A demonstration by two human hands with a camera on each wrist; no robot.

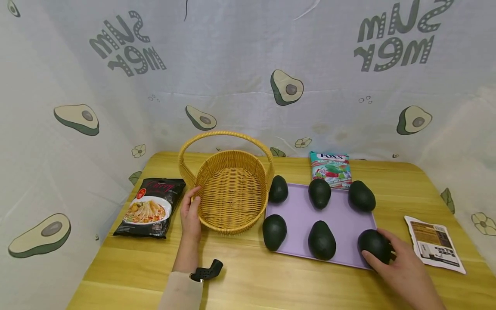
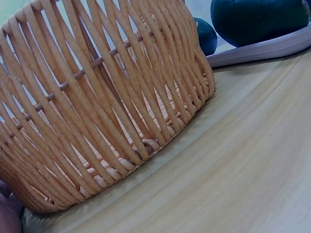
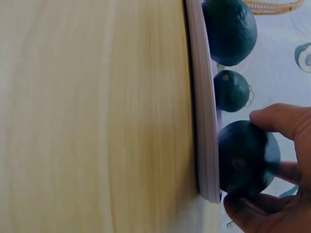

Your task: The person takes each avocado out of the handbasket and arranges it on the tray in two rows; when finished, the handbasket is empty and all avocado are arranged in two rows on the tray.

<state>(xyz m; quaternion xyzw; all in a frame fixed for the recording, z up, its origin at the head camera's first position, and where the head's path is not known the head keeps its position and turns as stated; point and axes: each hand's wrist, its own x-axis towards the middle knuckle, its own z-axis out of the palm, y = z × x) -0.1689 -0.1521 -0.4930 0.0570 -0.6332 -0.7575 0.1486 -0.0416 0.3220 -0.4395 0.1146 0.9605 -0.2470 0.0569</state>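
A yellow woven basket [image 1: 232, 193] with a tall arched handle stands on the table. My left hand [image 1: 191, 215] grips its left side near the rim; in the left wrist view the wicker wall [image 2: 107, 92] hides most of that hand. To the right lies a lilac tray [image 1: 302, 202] bearing several dark green avocados [image 1: 322, 240] in two rows. At its front right corner my right hand [image 1: 403, 267] holds one avocado [image 1: 373, 245], thumb on one side and fingers on the other. The right wrist view shows this avocado [image 3: 245, 155] still at the tray's edge.
A black noodle packet [image 1: 151, 206] lies left of the basket. Behind the tray is a teal candy bag [image 1: 330, 169]. Right of the tray lies a white and brown packet [image 1: 435, 244]. A curtain printed with avocados [image 1: 248, 107] hangs around the wooden table [image 1: 252, 275].
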